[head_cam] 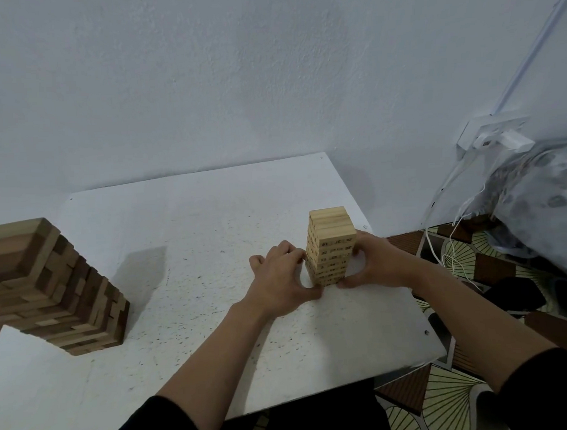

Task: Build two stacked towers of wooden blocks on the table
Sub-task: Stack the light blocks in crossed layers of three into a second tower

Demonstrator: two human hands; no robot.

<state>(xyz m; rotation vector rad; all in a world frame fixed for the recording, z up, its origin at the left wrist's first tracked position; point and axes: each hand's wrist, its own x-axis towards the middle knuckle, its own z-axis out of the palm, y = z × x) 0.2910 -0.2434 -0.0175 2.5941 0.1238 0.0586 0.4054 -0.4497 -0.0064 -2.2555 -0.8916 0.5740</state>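
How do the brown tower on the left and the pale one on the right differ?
The brown tower mixes light and dark blocks; the pale tower is one light colour with printed numbers. The brown tower looks bulkier than the pale tower. The brown tower stands free; the left hand and right hand grip the pale tower. Both stand on the table.

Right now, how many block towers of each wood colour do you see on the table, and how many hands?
pale tower: 1
dark brown tower: 1
Hands: 2, the left hand and the right hand, both holding the pale tower
Total: 4
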